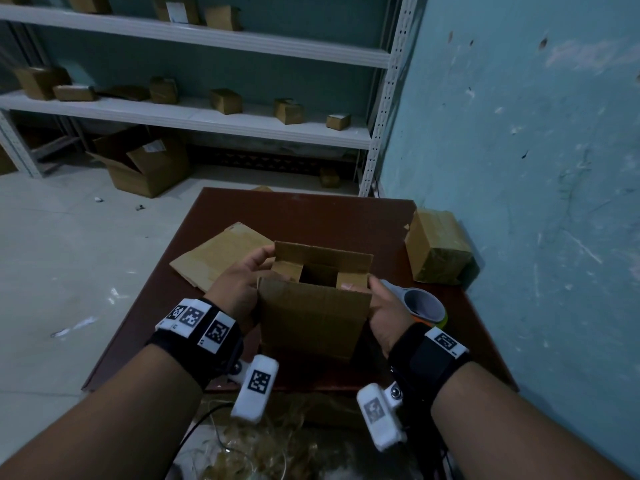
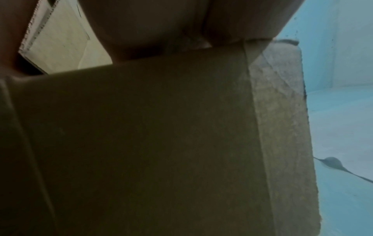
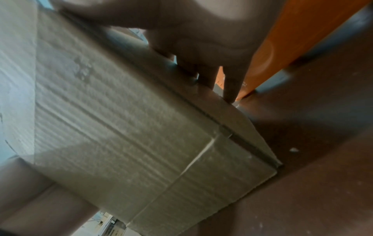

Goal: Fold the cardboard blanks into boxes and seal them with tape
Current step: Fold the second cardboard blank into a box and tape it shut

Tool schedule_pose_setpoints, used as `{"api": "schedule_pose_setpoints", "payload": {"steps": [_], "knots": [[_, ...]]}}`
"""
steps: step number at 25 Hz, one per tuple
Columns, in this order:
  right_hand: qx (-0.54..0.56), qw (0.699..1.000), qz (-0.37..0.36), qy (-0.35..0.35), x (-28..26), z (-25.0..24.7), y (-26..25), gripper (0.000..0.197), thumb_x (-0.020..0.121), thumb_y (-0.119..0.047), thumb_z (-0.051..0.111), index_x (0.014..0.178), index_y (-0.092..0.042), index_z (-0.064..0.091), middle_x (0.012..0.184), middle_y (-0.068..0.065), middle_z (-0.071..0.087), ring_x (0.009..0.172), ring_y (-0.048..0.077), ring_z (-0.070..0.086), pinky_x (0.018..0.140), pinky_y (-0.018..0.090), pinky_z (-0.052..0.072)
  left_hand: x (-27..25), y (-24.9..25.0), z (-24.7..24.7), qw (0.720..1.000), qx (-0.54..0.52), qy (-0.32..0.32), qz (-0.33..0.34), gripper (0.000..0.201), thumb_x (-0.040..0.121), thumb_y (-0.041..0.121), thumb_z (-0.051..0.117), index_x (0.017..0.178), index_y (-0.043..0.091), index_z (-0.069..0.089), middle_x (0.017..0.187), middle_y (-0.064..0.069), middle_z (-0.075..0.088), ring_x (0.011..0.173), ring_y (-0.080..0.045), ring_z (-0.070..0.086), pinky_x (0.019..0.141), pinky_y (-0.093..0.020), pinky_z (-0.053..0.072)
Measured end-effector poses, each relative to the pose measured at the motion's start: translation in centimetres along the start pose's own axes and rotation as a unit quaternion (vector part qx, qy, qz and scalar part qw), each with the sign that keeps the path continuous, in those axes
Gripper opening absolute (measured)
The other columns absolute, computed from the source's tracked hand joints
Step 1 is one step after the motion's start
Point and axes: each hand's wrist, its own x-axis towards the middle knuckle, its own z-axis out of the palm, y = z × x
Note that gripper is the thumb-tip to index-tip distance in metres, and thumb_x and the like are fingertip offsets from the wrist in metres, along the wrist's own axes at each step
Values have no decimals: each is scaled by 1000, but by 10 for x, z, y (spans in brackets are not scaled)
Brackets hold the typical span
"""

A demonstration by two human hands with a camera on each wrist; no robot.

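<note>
An upright cardboard box (image 1: 313,311) stands on the brown table (image 1: 311,213), its top open; the two short flaps lean inward and the two long flaps stand up. My left hand (image 1: 239,284) grips its left side, thumb at the far flap's corner. My right hand (image 1: 381,308) holds its right side. The left wrist view is filled by the box's side panel (image 2: 141,135) under my palm. In the right wrist view my fingers (image 3: 230,83) lie along the box (image 3: 131,127) near the orange tape dispenser (image 3: 292,39). The tape dispenser (image 1: 424,303) lies just behind my right hand.
Flat cardboard blanks (image 1: 218,254) lie on the table's left part. A taped box (image 1: 438,249) sits at the table's right edge against the blue wall (image 1: 536,168). White shelves (image 1: 194,116) with small boxes stand beyond; an open carton (image 1: 145,164) sits on the floor.
</note>
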Motion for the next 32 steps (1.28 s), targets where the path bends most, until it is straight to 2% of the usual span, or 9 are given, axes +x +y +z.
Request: {"api": "schedule_pose_setpoints", "payload": {"steps": [6, 9, 12, 16, 20, 22, 26, 29, 32], "knots": [[-25, 998, -54, 20, -2, 5, -2, 22, 103, -22, 62, 124, -28, 62, 112, 9, 75, 93, 22, 76, 76, 37, 58, 1, -1, 0, 1000, -3, -14, 20, 47, 92, -7, 56, 110, 31, 76, 98, -3, 80, 64, -17, 72, 51, -29, 56], [-93, 988, -88, 81, -5, 6, -5, 13, 105, -44, 55, 118, -43, 59, 123, -1, 70, 105, 17, 70, 95, 39, 55, 2, -2, 1, 1000, -15, -11, 24, 49, 92, -8, 55, 84, 35, 78, 83, 0, 80, 58, -16, 70, 46, -25, 53], [-143, 976, -131, 95, -6, 4, -4, 58, 91, -85, 40, 134, -49, 57, 145, -9, 60, 133, 15, 55, 118, 49, 38, 4, -3, 0, 1000, -12, -9, 26, 51, 92, -9, 56, 79, 35, 79, 84, 0, 79, 62, -17, 69, 49, -28, 54], [-169, 967, -187, 41, -9, 3, -1, 79, 76, -101, 24, 140, -61, 48, 152, -7, 54, 141, 18, 51, 118, 55, 37, 5, -3, 1, 1000, -15, -1, 25, 44, 91, -10, 57, 86, 29, 77, 87, -3, 79, 63, -18, 68, 50, -28, 54], [-216, 947, -237, 15, -16, 4, -8, 84, 75, -97, 37, 143, -49, 48, 145, -25, 50, 126, -18, 47, 105, 15, 41, 4, -5, 3, 1000, 0, 7, 30, 32, 92, -8, 57, 104, 19, 71, 98, -8, 78, 64, -19, 68, 51, -28, 54], [-217, 942, -255, 25, -16, 5, -9, 69, 84, -85, 48, 137, -41, 57, 139, -21, 59, 126, -10, 53, 103, 19, 45, 4, -5, 3, 1000, -3, 13, 27, 31, 94, -7, 55, 101, 19, 72, 99, -9, 77, 67, -20, 68, 54, -29, 55], [-222, 934, -276, 50, -14, 3, -8, 44, 98, -64, 48, 124, -35, 68, 126, -18, 69, 120, -8, 59, 93, 7, 44, -1, -5, 5, 1000, 10, 4, 18, 19, 97, 22, 55, 103, 22, 73, 115, -14, 68, 91, -30, 64, 75, -39, 54], [-238, 926, -287, 57, -10, 1, -6, 55, 97, -70, 41, 122, -33, 73, 125, -16, 70, 121, -4, 61, 101, 21, 47, -7, -4, 8, 999, 27, 3, 32, 42, 93, 58, 53, 106, 26, 77, 122, -11, 70, 104, -34, 67, 81, -47, 58], [-246, 923, -289, 70, -7, -1, -4, 51, 94, -73, 43, 116, -39, 75, 122, -15, 71, 118, -2, 63, 103, 29, 50, -7, -8, 9, 992, 120, 10, 47, 50, 90, 72, 55, 105, 30, 78, 125, -9, 66, 113, -37, 64, 97, -59, 55]]}}
